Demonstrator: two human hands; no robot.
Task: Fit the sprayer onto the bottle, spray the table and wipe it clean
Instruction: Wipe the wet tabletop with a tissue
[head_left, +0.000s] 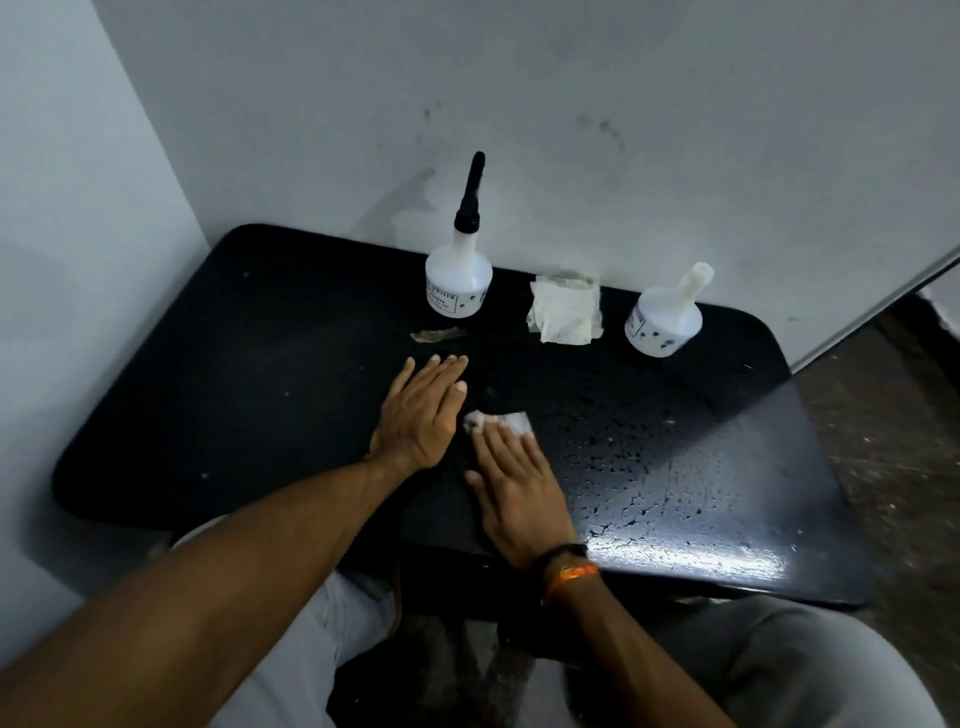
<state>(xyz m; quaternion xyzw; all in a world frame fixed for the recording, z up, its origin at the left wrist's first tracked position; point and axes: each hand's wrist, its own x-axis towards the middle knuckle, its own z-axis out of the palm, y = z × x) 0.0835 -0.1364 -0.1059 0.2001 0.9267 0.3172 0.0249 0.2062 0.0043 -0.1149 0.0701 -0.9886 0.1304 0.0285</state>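
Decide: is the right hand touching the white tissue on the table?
Touching. The head view shows the right hand pressed flat on the white tissue, fingertips overlapping it, no gap.

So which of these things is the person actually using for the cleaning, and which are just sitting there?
In use:
right hand
white wipe
wet black table
black-topped bottle
left hand, flat on the table

Lying about:
white-topped bottle
folded tissues
brown scrap

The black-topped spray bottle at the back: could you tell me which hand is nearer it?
Left. The left hand lies flat just in front of the black-topped bottle; the right hand sits farther back.
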